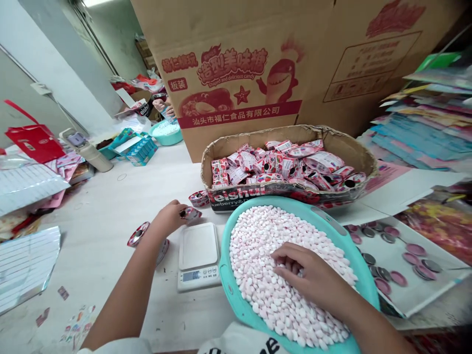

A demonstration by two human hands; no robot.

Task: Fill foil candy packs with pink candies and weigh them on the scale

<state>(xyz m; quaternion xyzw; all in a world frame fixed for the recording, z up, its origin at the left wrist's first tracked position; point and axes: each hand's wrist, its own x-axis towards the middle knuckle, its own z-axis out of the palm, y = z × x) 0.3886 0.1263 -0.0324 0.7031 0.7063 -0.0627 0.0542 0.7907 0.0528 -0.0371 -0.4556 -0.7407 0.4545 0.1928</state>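
Observation:
My left hand (170,218) is closed on a small pink-and-red printed candy packet (192,213), just beyond the scale. Inside a turquoise basin (227,290), my right hand (304,273) rests over pale pink-white candies (258,246). Its fingers are curled, and whatever they may hold is hidden. Between the hands stands a white digital scale (199,248) with a bare tray and a lit display. Another printed packet (199,198) lies against the carton, and one more packet (138,234) sits left of my forearm. My arm partly covers a further packet behind it.
Behind the basin, a cut-down carton (243,199) holds many printed packets. A large cardboard box (236,118) blocks the back. Lids (398,260) lie in a box at right, near stacked printed sheets (424,132). A bottle (96,155) and another person's hand (164,105) are at back left.

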